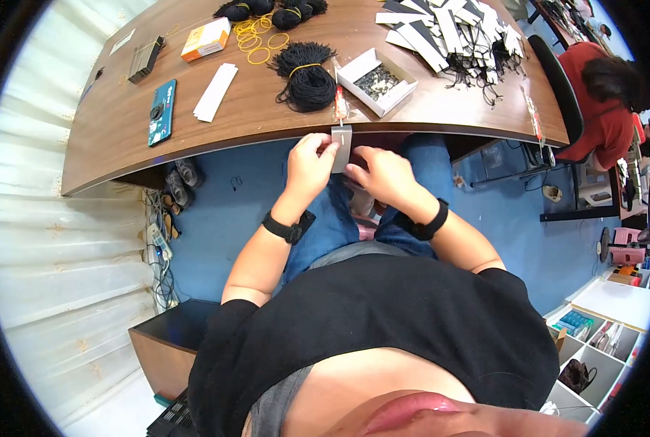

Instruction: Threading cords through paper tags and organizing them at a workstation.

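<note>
Both hands work just below the near edge of the wooden table, over the lap. Left hand pinches the small grey card tag at its left side, fingers closed on it. Right hand sits just right of the tag and slightly lower, fingers curled at its lower edge; cannot tell if it truly grips the tag or only touches it. Tag is upright, just under the table edge. On the table right above the tag: bundle of black cords with a yellow band, and to its right an open white box. Further back, yellow rubber bands and a heap of black-and-white tags. Teal phone lies far left of the cords.
</note>
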`<action>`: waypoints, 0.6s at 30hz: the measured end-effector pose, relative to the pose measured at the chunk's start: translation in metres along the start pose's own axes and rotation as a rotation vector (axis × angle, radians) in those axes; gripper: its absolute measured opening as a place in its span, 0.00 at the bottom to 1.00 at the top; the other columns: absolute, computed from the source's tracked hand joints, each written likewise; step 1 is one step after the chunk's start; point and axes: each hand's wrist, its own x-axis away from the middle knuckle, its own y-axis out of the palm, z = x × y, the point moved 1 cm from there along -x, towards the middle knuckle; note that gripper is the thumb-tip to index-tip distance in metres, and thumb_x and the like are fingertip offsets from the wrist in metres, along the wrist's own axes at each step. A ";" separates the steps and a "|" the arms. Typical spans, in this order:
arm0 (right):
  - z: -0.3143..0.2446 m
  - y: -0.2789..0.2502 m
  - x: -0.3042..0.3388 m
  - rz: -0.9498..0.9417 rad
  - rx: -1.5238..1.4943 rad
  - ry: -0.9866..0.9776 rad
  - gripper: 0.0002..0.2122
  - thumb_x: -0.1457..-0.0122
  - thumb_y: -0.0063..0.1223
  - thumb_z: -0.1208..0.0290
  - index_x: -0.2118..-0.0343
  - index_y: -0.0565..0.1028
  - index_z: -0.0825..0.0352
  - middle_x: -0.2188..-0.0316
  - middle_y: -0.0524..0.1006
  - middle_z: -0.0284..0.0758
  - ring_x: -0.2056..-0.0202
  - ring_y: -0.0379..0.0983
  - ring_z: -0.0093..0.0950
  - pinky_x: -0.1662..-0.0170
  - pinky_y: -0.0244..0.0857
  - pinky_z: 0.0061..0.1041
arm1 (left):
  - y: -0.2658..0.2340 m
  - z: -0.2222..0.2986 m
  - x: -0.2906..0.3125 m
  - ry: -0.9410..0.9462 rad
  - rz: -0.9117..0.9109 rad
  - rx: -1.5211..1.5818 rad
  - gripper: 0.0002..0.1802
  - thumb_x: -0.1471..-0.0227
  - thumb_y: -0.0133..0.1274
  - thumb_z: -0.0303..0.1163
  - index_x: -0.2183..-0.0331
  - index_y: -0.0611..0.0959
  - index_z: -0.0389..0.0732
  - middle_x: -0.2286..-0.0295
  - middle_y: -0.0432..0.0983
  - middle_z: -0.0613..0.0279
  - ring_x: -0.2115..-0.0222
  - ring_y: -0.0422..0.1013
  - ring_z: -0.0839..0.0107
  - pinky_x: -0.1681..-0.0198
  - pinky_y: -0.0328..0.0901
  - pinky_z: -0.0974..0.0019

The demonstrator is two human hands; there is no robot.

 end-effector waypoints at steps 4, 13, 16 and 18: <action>-0.030 -0.049 -0.026 0.164 -0.079 -0.103 0.08 0.51 0.54 0.64 0.75 0.75 0.63 0.77 0.75 0.38 0.73 0.74 0.38 0.71 0.67 0.35 | -0.006 0.006 -0.010 -0.044 -0.032 -0.155 0.09 0.53 0.56 0.30 0.71 0.80 0.32 0.78 0.77 0.59 0.78 0.71 0.75 0.72 0.65 0.70; -0.031 -0.009 -0.094 0.357 0.120 -0.249 0.05 0.50 0.53 0.71 0.70 0.74 0.61 0.74 0.72 0.34 0.72 0.72 0.37 0.69 0.67 0.31 | -0.018 0.008 0.017 -0.273 -0.122 0.093 0.11 0.48 0.51 0.30 0.65 0.78 0.32 0.72 0.77 0.60 0.72 0.73 0.73 0.66 0.67 0.71; -0.025 -0.008 -0.089 0.393 0.076 -0.280 0.03 0.51 0.54 0.71 0.73 0.75 0.61 0.75 0.72 0.34 0.73 0.72 0.36 0.70 0.67 0.31 | -0.020 0.013 0.027 -0.406 -0.232 0.493 0.10 0.47 0.50 0.30 0.66 0.78 0.33 0.73 0.76 0.59 0.72 0.73 0.73 0.65 0.67 0.71; -0.028 -0.011 -0.083 0.470 0.006 -0.350 0.02 0.51 0.54 0.71 0.77 0.75 0.61 0.77 0.72 0.32 0.76 0.72 0.34 0.72 0.67 0.30 | -0.022 0.014 0.027 -0.436 -0.261 0.586 0.12 0.45 0.48 0.32 0.64 0.77 0.32 0.71 0.76 0.58 0.71 0.73 0.71 0.64 0.67 0.69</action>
